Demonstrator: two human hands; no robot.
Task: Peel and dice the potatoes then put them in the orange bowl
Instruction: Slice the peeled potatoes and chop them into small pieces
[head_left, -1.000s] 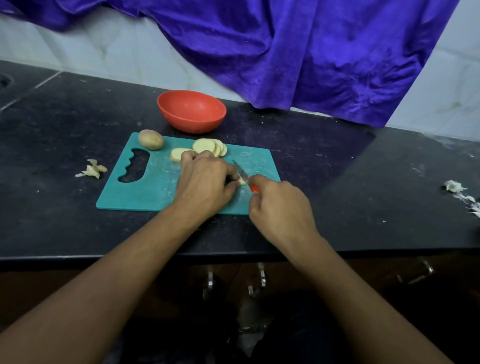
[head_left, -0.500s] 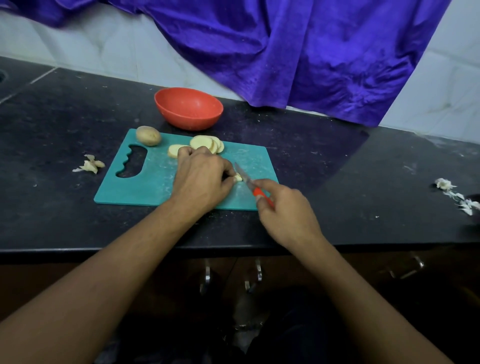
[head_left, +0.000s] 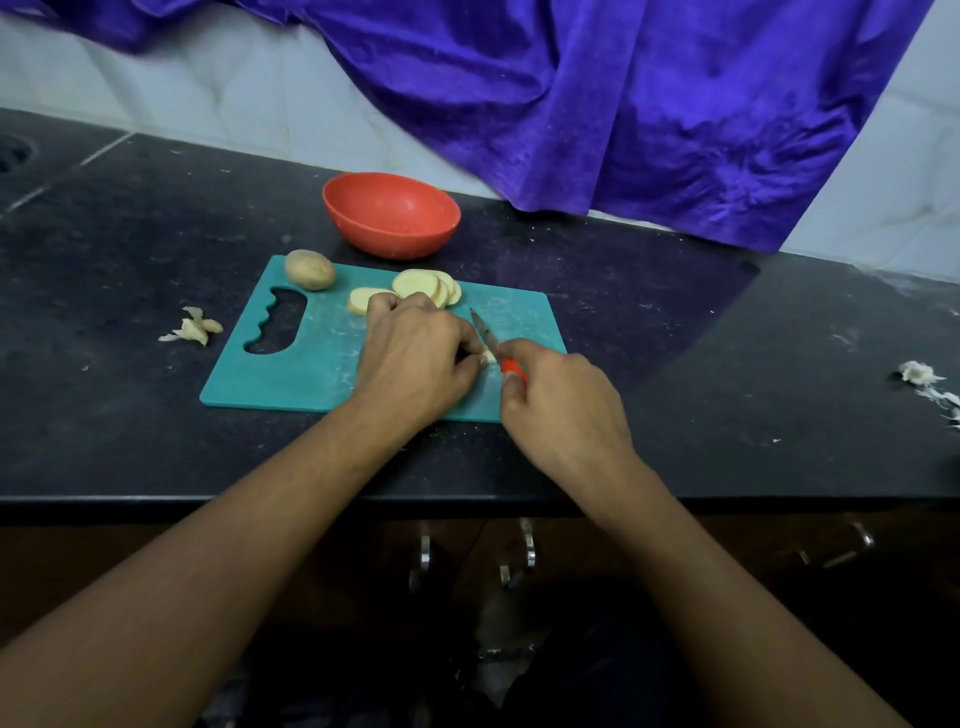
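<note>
So we've got our left hand (head_left: 415, 358) curled down on the teal cutting board (head_left: 311, 364), fingertips pinching a small potato piece (head_left: 488, 356) that just peeks out on its right side. Our right hand (head_left: 561, 400) is wrapped round the red handle of the knife (head_left: 485, 335), blade angled away from us and touching that piece. A fan of potato slices (head_left: 426, 287) lies on the board just beyond the left knuckles, and a whole unpeeled potato (head_left: 310, 269) sits at the far left corner. The orange bowl (head_left: 392, 215) stands on the black bench (head_left: 675, 364) right behind the board. Some peel scraps (head_left: 193, 327) lie left of the board.
</note>
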